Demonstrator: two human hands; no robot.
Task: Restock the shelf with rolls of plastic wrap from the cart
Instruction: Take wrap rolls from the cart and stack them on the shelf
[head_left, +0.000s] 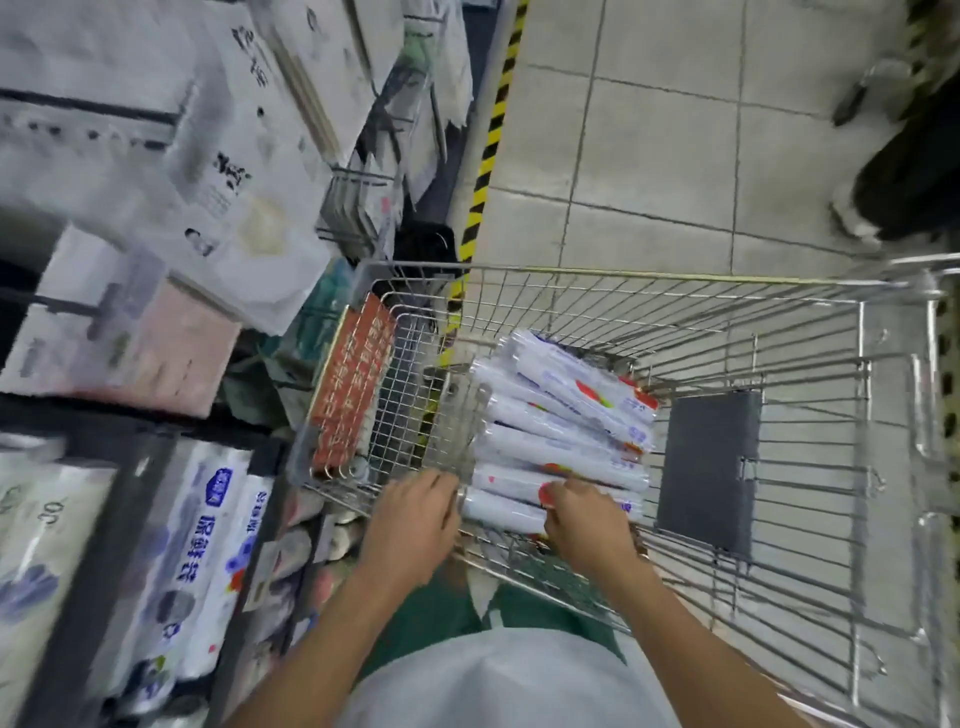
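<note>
Closest in, both bare hands reach over the cart's near rim. The right hand (582, 519) has its grip closed: the fingers curl over the top of the nearest white, film-sleeved roll of plastic wrap (501, 512) with blue and red print, about mid-length. The left hand (415, 519) sits at that roll's left end, fingers bent beside the wire divider. I cannot tell whether its grip is on the roll or merely resting against it.

That roll lies at the front of a stack of rolls (561, 421), all alike, lying side by side and overlapping on the floor of the silver wire shopping cart (649, 273).

These look light and stiff along their length, likely with a rigid core, while the glossy sleeve looks slippery. A full wrap of the fingers near the middle, or one hand at each end, should hold better than a fingertip pinch. Lifting the front one may also let its neighbours roll.

To the left stands the dark metal shelf (104, 561), where similar white packs with blue print (208, 545) already lie.

Farther off, a red printed panel (353, 389) hangs on the cart's folding seat, and yellow-and-black tape (493, 130) runs along the pale tiled floor (675, 156).
</note>
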